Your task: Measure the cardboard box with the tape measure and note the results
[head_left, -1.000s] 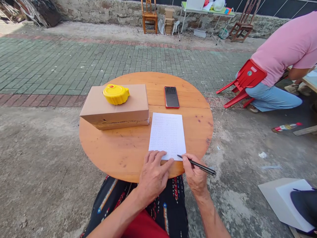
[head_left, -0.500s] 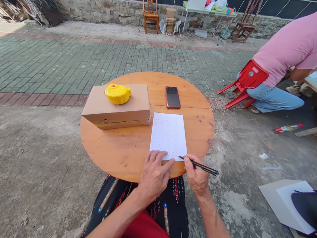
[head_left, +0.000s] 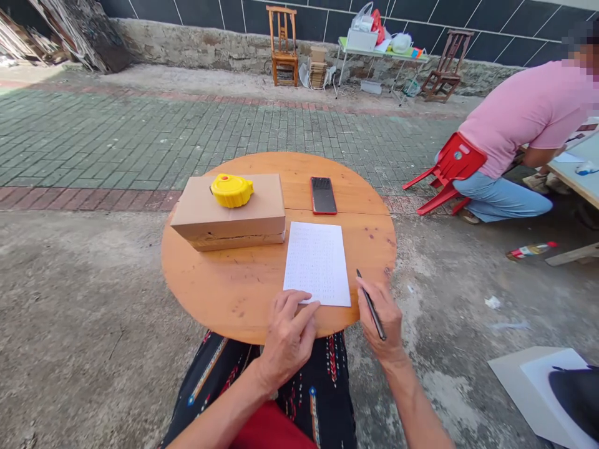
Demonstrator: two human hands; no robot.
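A white sheet of paper (head_left: 317, 262) with rows of small print lies on the round wooden table (head_left: 234, 287). My left hand (head_left: 286, 333) rests on the table's near edge, fingers curled, fingertips pressing the sheet's bottom left corner. My right hand (head_left: 380, 321) sits just right of the sheet and grips a black pen (head_left: 371, 304), its tip pointing away from me and off the paper. A cardboard box (head_left: 234, 212) lies at the table's left with a yellow tape measure (head_left: 231, 190) on top. A red-cased phone (head_left: 323, 195) lies face up beyond the sheet.
A person in a pink shirt (head_left: 524, 118) sits on a tipped red plastic chair (head_left: 449, 168) at the right, bent toward another table (head_left: 578, 171). A bottle (head_left: 528, 251) lies on the ground. White boards (head_left: 538, 386) lie at the lower right. Wooden chairs and a folding table stand by the far wall.
My right hand has lifted the pen off the sheet's bottom edge and swung it to point away from me, beside the paper. The view has tilted up a little.
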